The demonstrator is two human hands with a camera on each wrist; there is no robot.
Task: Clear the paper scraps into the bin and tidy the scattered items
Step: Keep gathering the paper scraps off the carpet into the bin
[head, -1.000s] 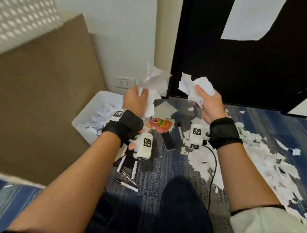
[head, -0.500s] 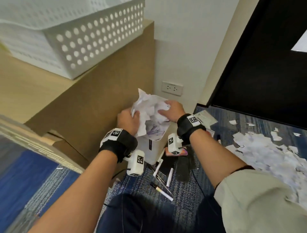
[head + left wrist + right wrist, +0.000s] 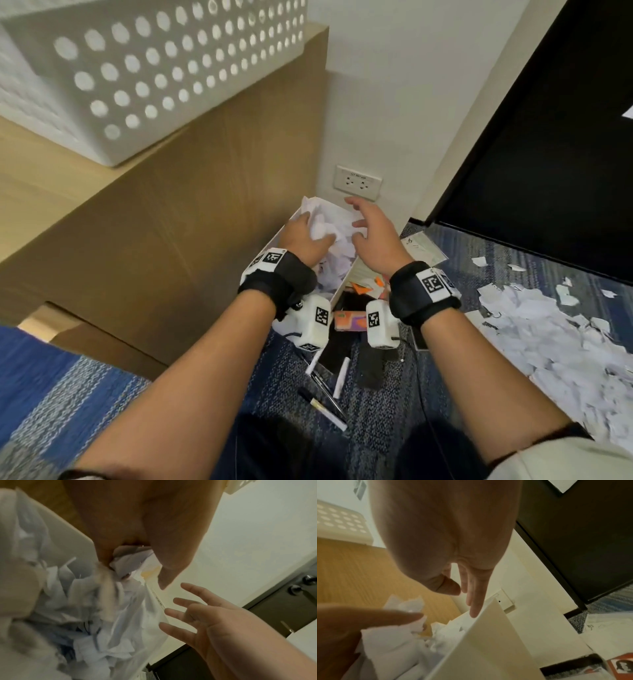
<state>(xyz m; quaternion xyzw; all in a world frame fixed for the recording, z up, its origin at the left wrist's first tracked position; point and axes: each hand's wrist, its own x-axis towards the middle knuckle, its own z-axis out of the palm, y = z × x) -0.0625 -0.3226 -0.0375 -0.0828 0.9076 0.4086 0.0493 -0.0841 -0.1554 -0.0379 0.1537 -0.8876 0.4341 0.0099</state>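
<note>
Over the white bin (image 3: 337,291) (it stands on the carpet against the wall) the left hand (image 3: 301,236) grips crumpled paper scraps (image 3: 329,226) above the paper heaped inside, while the right hand (image 3: 373,236) hovers beside it, fingers spread, released.

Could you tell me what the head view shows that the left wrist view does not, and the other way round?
Only the head view shows the pens on the carpet, the big spread of paper scraps to the right, and the perforated basket on the cabinet. Only the left wrist view shows the left hand pinching a crumpled scrap between thumb and fingers. Both show the bin stuffed with paper and the right hand, fingers spread, holding nothing.
</note>
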